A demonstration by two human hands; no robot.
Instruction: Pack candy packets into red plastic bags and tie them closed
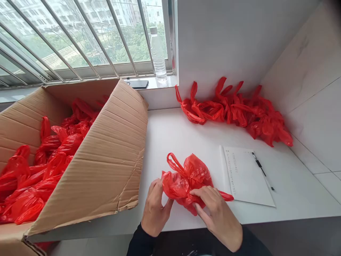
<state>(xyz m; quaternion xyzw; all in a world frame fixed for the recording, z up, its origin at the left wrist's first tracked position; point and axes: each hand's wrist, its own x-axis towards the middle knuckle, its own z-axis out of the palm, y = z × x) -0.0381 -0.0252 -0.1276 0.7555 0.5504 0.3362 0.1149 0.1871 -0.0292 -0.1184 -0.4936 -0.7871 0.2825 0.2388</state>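
A crumpled red plastic bag (190, 176) lies on the white counter (186, 138) near its front edge. My left hand (155, 208) grips the bag's left side with curled fingers. My right hand (217, 213) pinches the bag's lower right part, thumb and fingers closed on the plastic. One bag handle loops up at the top left. Both wrists wear dark sleeves.
A large open cardboard box (106, 156) full of red bags (39, 167) stands at the left. A row of tied red bags (237, 110) lies along the back wall. A sheet of paper (246, 176) with a pen (259, 167) lies right of my hands. A water bottle (158, 53) and a phone (137, 84) sit on the window sill.
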